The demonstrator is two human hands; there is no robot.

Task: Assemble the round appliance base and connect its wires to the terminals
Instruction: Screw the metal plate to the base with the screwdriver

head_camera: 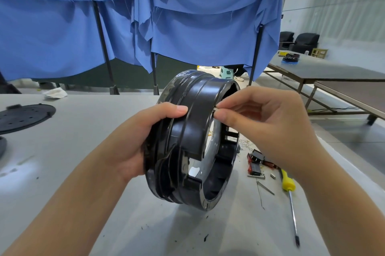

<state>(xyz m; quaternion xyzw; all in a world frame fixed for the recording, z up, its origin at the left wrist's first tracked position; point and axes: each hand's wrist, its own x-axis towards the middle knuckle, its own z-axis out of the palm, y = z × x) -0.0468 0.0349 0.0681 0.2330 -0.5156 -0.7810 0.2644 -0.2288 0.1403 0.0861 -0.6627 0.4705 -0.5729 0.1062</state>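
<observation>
left hand point(133, 141) gripping base point(193, 141), right hand point(268, 124) pinching clip point(216, 108) (tiny)

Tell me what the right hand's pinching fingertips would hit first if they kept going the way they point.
The right hand points leftward at the black round base. Its fingertips, pinching a small pale piece, are already at the rim, so they would likely meet that first; depth is unclear.

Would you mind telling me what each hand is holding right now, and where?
The left hand grips the round black plastic base by its outer wall. The right hand pinches a small pale piece at the base's upper rim.
</observation>
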